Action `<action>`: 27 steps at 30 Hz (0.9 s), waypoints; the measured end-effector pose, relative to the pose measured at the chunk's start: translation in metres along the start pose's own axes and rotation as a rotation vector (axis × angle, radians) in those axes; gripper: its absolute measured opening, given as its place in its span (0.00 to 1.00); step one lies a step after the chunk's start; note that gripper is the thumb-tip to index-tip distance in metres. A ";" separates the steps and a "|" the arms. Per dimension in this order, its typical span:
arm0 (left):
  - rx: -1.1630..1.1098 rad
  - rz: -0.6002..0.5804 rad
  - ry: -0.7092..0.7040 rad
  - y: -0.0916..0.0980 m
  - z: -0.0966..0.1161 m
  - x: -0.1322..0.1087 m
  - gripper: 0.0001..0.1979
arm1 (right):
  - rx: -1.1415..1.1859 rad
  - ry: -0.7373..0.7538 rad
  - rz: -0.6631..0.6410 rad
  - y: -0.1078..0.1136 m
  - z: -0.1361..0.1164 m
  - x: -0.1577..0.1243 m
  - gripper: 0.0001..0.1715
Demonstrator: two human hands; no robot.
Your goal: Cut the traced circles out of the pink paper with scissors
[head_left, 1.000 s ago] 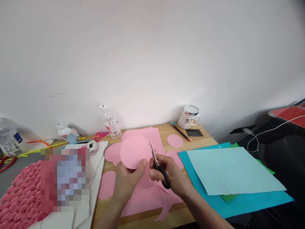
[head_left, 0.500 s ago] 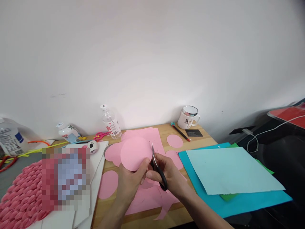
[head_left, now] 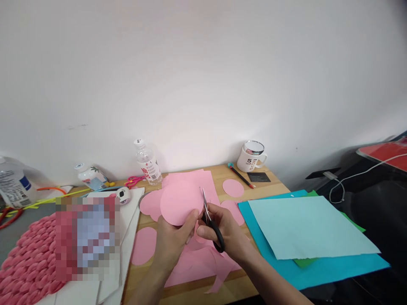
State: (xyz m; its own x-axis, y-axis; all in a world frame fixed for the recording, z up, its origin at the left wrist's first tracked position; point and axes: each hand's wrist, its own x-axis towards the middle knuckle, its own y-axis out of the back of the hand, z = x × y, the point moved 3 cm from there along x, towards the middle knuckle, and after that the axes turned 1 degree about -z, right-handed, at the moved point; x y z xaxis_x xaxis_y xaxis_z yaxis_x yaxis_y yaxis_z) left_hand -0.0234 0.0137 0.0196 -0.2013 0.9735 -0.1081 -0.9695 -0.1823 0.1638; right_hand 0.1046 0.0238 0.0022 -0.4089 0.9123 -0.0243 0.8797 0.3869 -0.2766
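Note:
Between thumb and fingers, my left hand (head_left: 175, 237) pinches the lower edge of a pink paper circle (head_left: 180, 201). My right hand (head_left: 224, 231) grips black-handled scissors (head_left: 217, 237), whose blades point up along the circle's right edge and look slightly apart. Below both hands lie pink paper sheets (head_left: 190, 269) with a curled offcut strip (head_left: 222, 275). Other pink circles rest around them: one at the left (head_left: 144, 245), one at the right (head_left: 233, 187), and several overlapping behind my left hand.
Light blue paper (head_left: 311, 226) lies over blue and green sheets at the right. A white mug (head_left: 251, 156), a black pencil (head_left: 240, 174) and a plastic bottle (head_left: 149, 165) stand or lie toward the wall. A pink woven mat (head_left: 34, 258) and white boards (head_left: 108, 271) occupy the left.
The scissors and my right hand have shifted very slightly, and the paper circle has tilted a little. Everything else is in the same place.

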 end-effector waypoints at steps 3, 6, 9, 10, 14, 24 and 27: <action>0.015 0.002 -0.027 0.001 0.003 0.000 0.19 | -0.001 -0.006 -0.003 0.000 0.001 0.000 0.23; 0.017 0.005 -0.046 0.001 0.005 0.000 0.20 | -0.024 -0.017 0.010 0.001 0.001 0.000 0.21; 0.018 0.007 -0.044 0.001 0.006 0.000 0.20 | -0.045 -0.023 0.018 0.000 0.000 0.000 0.21; 0.019 0.001 -0.039 0.001 0.006 0.000 0.20 | -0.051 -0.028 0.021 0.000 -0.001 0.000 0.21; 0.027 0.013 -0.034 0.001 0.007 -0.001 0.21 | -0.064 -0.058 0.043 -0.001 -0.003 0.000 0.21; 0.039 0.090 -0.050 0.003 0.007 0.001 0.20 | -0.058 -0.086 0.044 -0.003 0.000 -0.001 0.25; 0.038 0.098 -0.028 0.004 0.004 0.002 0.16 | -0.025 -0.053 0.029 -0.002 -0.001 0.001 0.26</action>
State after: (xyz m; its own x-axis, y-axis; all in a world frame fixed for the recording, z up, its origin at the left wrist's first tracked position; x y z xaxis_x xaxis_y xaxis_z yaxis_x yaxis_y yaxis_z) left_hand -0.0268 0.0156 0.0239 -0.2902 0.9549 -0.0628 -0.9393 -0.2717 0.2093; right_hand 0.1026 0.0235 0.0034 -0.3952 0.9148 -0.0828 0.8967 0.3647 -0.2510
